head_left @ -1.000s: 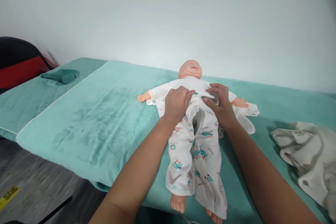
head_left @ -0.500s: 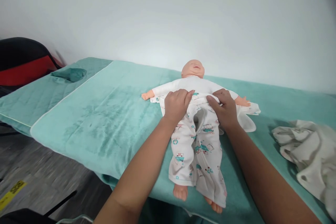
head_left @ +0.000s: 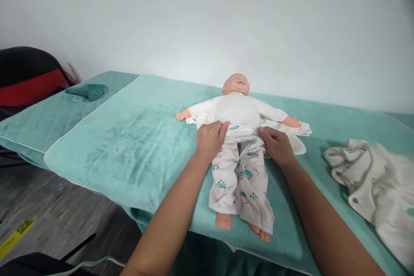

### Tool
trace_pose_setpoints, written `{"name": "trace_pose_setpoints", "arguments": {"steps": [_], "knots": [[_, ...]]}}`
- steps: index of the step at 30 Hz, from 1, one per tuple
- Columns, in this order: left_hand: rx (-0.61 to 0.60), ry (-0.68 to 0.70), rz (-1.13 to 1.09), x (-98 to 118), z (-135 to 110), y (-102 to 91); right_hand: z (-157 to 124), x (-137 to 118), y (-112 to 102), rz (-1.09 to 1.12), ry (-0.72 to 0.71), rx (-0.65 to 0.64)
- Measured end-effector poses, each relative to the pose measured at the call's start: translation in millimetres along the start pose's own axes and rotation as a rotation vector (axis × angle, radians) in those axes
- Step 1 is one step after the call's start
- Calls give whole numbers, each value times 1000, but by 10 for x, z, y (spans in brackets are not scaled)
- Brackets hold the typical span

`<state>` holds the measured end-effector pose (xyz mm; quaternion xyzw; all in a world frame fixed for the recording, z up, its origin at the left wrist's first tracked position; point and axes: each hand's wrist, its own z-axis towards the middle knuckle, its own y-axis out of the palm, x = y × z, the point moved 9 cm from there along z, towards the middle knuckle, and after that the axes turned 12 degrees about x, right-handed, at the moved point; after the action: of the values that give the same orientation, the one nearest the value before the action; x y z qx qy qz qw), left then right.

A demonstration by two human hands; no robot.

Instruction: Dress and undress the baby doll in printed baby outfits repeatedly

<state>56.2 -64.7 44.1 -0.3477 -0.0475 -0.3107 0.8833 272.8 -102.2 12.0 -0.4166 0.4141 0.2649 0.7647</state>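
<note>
No text is legible; the yellow floor sticker's (head_left: 15,238) print is blurred.

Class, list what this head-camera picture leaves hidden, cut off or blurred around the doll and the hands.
Head view throughout.
Left hand and right hand cover the waistband of the printed trousers; grip unclear.
White cloth: cut off by the right edge.
Yellow label on the floor: blurred, unreadable.

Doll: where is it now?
Head view, centre: the doll lies face-up on the teal towel, feet at its near edge, crumpled cloth off to the right. The left hand and right hand hold its pants at the waist.
</note>
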Motion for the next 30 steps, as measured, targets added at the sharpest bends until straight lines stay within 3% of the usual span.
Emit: {"name": "trace_pose_setpoints", "arguments": {"steps": [4, 8, 13, 16, 22, 30], "knots": [[-11, -12, -63, 34, -39, -33, -92, 10, 24, 52, -18, -90], [-119, -109, -222, -4, -79, -26, -181, -31, 36, 86, -92, -188], [-500, -304, -739, -69, -221, -45, -384, -51, 8, 43, -132, -307], [-654, -345, -872, -64, -299, -101, -474, -43, -35, 4, -104, -301], [-536, -488, -816, -138, -358, -94, -504, -146, -83, -189, -206, -134], [-262, -565, -776, -160, -421, -247, -647, -298, -193, -149, -319, 113]]}}
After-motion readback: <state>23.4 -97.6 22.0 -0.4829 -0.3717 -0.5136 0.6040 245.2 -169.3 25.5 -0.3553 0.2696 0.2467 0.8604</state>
